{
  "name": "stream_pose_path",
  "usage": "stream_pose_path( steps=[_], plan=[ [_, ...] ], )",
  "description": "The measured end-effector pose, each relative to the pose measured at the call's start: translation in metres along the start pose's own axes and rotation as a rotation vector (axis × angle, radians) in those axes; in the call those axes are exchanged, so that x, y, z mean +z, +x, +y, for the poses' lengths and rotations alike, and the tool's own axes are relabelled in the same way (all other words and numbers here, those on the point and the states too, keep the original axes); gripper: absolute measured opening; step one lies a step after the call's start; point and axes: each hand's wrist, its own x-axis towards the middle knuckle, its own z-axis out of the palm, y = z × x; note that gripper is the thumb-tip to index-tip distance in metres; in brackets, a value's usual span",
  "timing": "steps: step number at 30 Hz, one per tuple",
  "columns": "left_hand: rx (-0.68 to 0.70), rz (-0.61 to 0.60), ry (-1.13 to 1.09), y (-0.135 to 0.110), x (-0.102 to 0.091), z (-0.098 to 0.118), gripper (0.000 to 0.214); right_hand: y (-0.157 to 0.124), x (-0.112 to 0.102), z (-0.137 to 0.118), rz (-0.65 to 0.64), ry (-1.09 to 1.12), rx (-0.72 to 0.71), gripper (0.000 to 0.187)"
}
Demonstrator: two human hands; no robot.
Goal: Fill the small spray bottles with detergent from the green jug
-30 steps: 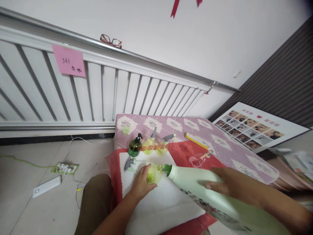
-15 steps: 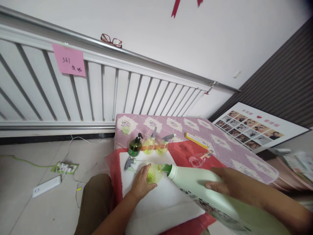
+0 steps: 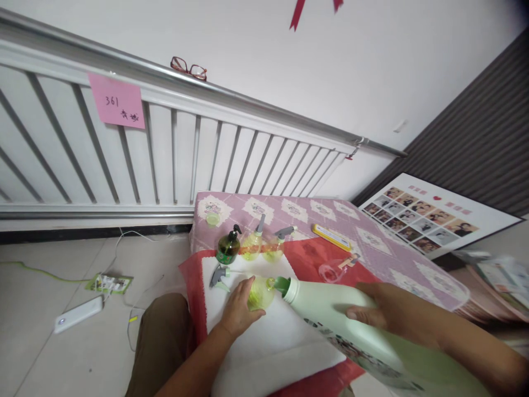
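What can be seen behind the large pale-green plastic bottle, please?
Past the large pale-green plastic bottle, red cloth shows above and white cloth below; whatever the bottle covers cannot be seen.

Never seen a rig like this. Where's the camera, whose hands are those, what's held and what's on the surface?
There is no robot here: these are one person's bare hands. The view comes from a single camera worn on that person's head, looking forward and down.

The left hand holds a small clear bottle with yellow-green liquid in it. The right hand grips a large pale green jug, tipped so its spout points at the bottle's mouth. Whether liquid is flowing is too small to tell.

A white cloth lies over a red cloth, on a purple patterned cover. A loose spray head lies near the left hand. Beyond stand a dark pump bottle and two spray bottles.
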Motion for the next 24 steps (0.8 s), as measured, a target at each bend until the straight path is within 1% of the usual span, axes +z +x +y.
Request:
stream_pose_path(
  steps=[6,12,19,24],
  plan=[
    [-0.005,0.01,0.0,-0.0003,0.0003,0.0004,0.091,0.0004,-0.0019,-0.0019,-0.009,-0.001,-0.012,0.051],
    [-0.014,-0.005,-0.001,-0.0001,-0.001,0.0013,0.091,-0.0002,-0.0013,-0.0009,-0.003,-0.015,-0.001,0.05],
    [-0.002,0.003,0.002,-0.0001,-0.0006,0.0017,0.092,0.0003,-0.0015,-0.0004,0.004,0.007,-0.014,0.053],
    [-0.004,0.006,-0.002,0.0,-0.0011,0.003,0.091,-0.0018,-0.0027,-0.003,0.002,0.022,-0.031,0.05]
  ],
)
